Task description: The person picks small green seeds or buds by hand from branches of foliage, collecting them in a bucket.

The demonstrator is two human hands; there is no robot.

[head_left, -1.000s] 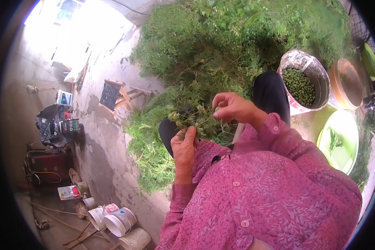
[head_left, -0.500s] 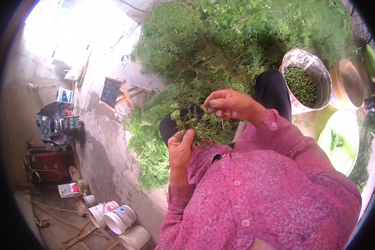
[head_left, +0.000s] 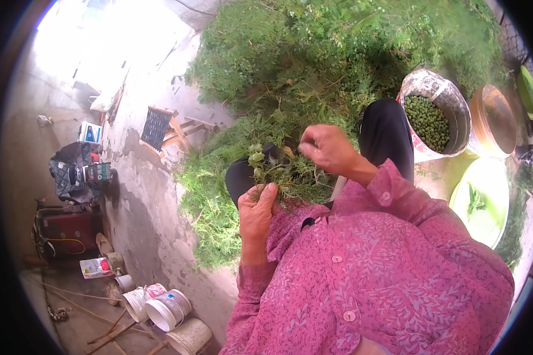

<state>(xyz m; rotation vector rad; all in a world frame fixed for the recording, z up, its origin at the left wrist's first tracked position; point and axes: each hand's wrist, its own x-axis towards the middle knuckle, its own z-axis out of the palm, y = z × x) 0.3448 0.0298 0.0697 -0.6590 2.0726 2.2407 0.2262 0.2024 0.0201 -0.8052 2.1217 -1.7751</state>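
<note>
My left hand (head_left: 257,216) is closed around a green conifer sprig (head_left: 281,177), thumb pressed on its stem, above my lap. Pale green cones (head_left: 256,160) show at the sprig's upper left end. To the right and a little higher is my right hand (head_left: 330,148), apart from the sprig, with its fingers curled in. Whatever lies within those fingers, if anything, is hidden. Off to the right stands a stained white bucket (head_left: 458,102) partly filled with small green cones (head_left: 426,123).
A large heap of conifer branches (head_left: 337,53) spreads in front of me. Beyond the bucket sit a tan bucket (head_left: 496,112) and a pale green basin (head_left: 491,219). A small wooden stool (head_left: 163,130) lies left. White buckets (head_left: 166,310) rest at the lower left.
My right hand has turned and its fingers have curled in, lifting slightly away from the sprig. The sprig's cone-bearing tip stands more upright; my left hand keeps its hold.
</note>
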